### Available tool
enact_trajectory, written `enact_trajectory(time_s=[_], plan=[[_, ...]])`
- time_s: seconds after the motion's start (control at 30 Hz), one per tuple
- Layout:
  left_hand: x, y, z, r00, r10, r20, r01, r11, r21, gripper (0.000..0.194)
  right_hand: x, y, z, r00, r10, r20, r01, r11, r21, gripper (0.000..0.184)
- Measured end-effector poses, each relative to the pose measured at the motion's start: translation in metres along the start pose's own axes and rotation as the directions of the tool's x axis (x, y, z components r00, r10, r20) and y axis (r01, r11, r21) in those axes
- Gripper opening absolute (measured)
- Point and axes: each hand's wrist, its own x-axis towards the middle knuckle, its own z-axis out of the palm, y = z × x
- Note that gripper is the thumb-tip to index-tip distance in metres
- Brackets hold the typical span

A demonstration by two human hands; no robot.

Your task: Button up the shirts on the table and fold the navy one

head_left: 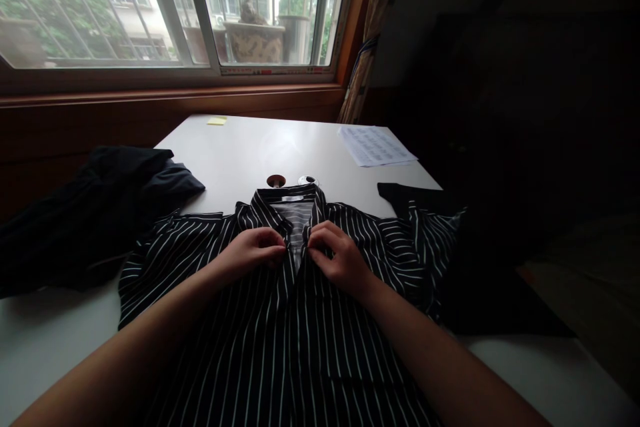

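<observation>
A black shirt with white stripes [240, 340] lies spread front side up, its collar [264, 213] pointing away from me. My left hand [255, 250] pinches the left front edge just below the collar. Across the opening, my right hand [337, 253] pinches the right front edge at about the same height. Between my hands the front gapes in a narrow V, and the paler inside of the back shows there. Below them the two front edges lie close together. The right sleeve [437, 247] is bunched at its end.
The white table [240, 153] carries a pile of dark clothing [115, 187] at left and more dark cloth [415, 197] at right. Printed sheets [376, 145] and a yellow note [217, 121] lie at the far side. Two round holes [276, 181] sit beyond the collar. A barred window [240, 7] stands behind.
</observation>
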Motion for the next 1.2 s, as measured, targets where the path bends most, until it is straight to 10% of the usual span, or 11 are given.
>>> enact_trajectory(time_s=[0.17, 0.43, 0.67, 1.2], plan=[[0.0, -0.002, 0.001, 0.993, 0.108, -0.055, -0.096, 0.976, 0.194, 0.024, -0.002, -0.007, -0.007, 1.0, -0.027, 0.008, 0.027, 0.999, -0.042, 0.017], [0.003, -0.008, -0.001, 0.944, 0.316, -0.096, -0.228, 0.835, 0.501, 0.016, -0.007, -0.015, 0.001, 0.921, -0.116, 0.372, 0.136, 0.99, -0.026, 0.048], [0.006, -0.012, -0.003, 0.941, 0.323, -0.102, -0.222, 0.814, 0.537, 0.015, -0.008, -0.015, 0.007, 0.85, -0.191, 0.491, 0.289, 0.948, -0.132, 0.016], [0.003, -0.008, -0.002, 0.936, 0.35, -0.044, -0.26, 0.767, 0.587, 0.01, -0.006, -0.018, -0.005, 0.814, -0.116, 0.569, 0.292, 0.929, -0.228, 0.009]])
